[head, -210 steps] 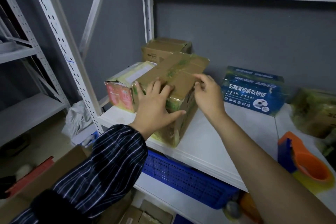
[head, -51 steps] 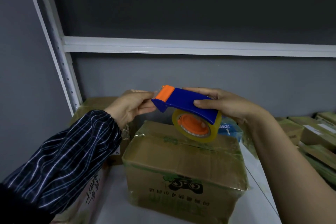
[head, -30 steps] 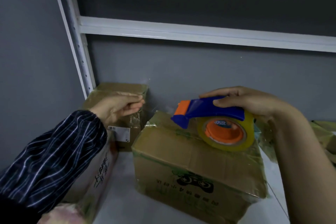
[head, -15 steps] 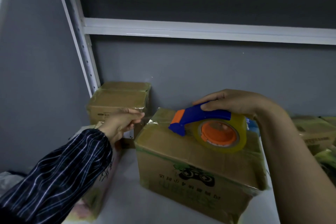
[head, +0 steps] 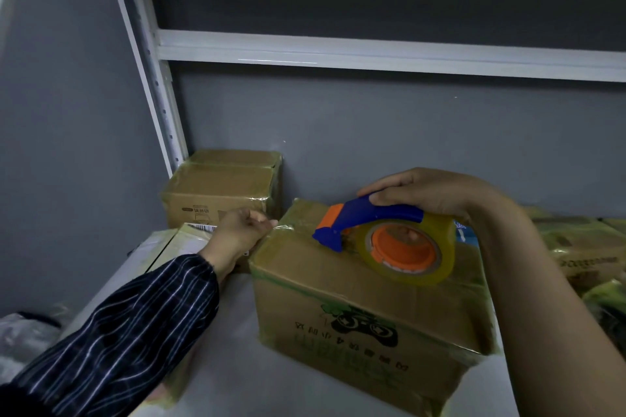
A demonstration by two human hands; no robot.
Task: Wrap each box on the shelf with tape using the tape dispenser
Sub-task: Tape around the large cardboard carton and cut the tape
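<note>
tape dispenser point(head: 382, 237): on the front box point(head: 355, 325)
rear box point(head: 216, 189): behind it, to the left
shelf point(head: 230, 366): under both boxes

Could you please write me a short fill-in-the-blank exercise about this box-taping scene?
1. The right hand grips the tape dispenser by its ____ handle.
2. The dispenser's roll has an ____ core.
3. The left hand pinches tape at the box printed with a game ____.
Missing words: blue; orange; controller.
</note>
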